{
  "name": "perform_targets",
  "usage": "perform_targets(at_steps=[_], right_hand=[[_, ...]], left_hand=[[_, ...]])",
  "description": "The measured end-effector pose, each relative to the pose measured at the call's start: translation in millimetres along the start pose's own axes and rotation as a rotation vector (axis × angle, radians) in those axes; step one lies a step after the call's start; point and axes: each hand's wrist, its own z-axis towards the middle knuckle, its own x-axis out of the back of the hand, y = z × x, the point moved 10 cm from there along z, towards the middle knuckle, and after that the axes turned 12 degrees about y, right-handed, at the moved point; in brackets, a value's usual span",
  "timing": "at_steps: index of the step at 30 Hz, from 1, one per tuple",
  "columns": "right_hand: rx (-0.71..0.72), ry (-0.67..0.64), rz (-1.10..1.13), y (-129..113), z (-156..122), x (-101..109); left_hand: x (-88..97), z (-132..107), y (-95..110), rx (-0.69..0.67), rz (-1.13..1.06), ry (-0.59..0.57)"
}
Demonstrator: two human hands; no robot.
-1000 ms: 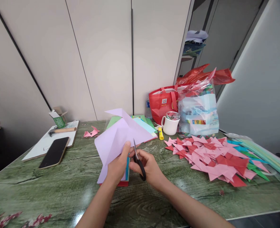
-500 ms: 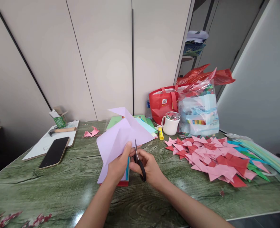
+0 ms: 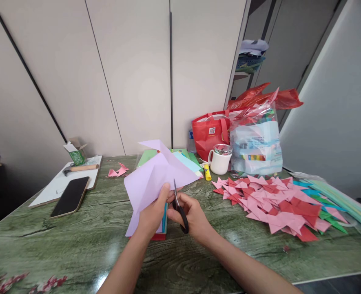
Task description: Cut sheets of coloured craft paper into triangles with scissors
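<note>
So, closest to me: my right hand (image 3: pixel 192 212) is wrapped around the black-handled scissors (image 3: pixel 184 220), fingers curled in tight, blades pointing up and away. My left hand (image 3: pixel 152 214) has the lilac sheet (image 3: pixel 146 179) pinched at its lower edge, thumb on top and fingers tucked behind. That sheet's creased, held up in front of me, and the blades overlap its right-hand part; can't tell if any paper is actually between them. Just below the sheet there's a stack of coloured paper (image 3: pixel 158 237) on the worktop (image 3: pixel 107 245).

Well off to the sheet's right is a big heap of pink and red folded paper pieces (image 3: pixel 266 200), and to its left my phone (image 3: pixel 70 197) leans over the edge of a white board (image 3: pixel 47 194). Past the phone, a claw hammer (image 3: pixel 87 167) sits on that board. A bit beyond the sheet: two little pink bits (image 3: pixel 117 170) on its left, a yellow glue stick (image 3: pixel 207 172) and white mug (image 3: pixel 219 163) on its right. Behind those, right of the sheet again, a red tote bag (image 3: pixel 209 139) beside a stuffed plastic bag (image 3: pixel 256 147).
</note>
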Motion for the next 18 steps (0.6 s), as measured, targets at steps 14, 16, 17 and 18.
perform_targets(at_steps=[14,16,17,18], right_hand=[[-0.011,-0.004,-0.009,2.5,-0.4,0.5],[-0.015,-0.013,-0.002,1.7,-0.9,-0.6],[-0.015,-0.018,0.004,1.2,-1.1,-1.2],[-0.013,-0.022,0.009,0.6,-1.2,-1.7]], left_hand=[[2.2,3.2,-5.2,0.009,0.019,0.008],[3.7,3.7,-6.0,0.013,0.016,0.025],[4.3,3.7,-6.1,0.016,0.020,0.033],[4.1,3.5,-6.0,0.018,0.024,0.033]])
